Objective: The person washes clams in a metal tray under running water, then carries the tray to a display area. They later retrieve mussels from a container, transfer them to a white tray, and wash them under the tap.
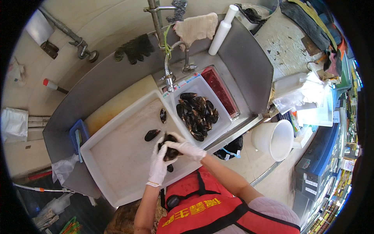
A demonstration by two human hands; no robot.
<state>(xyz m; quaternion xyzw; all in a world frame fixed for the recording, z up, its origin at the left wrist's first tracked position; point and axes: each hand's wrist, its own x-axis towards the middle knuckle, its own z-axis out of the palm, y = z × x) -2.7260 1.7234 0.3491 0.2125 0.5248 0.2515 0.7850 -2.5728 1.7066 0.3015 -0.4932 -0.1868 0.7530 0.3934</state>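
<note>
My left hand [158,165] and my right hand [187,147], both in whitish gloves, hold a clump of dark mussels [171,152] between them, over the right side of a large white plastic tray [99,187]. Two dark mussels lie apart on the tray, one [152,135] left of the hands and one [163,115] above them. A small dark shell [170,168] shows just below the hands. Beside the tray, a smaller white tub [217,130] holds a heap of mussels [198,114]. A metal faucet [169,84] hangs over the tub's left edge with water running.
A red container [223,93] sits in the sink behind the tub. A white cylinder [222,35] leans at the back wall. Near the rim are a dark glove [136,49] and a cloth [196,27]. A blue holder [79,131] stands left; a white bucket [263,137] stands right.
</note>
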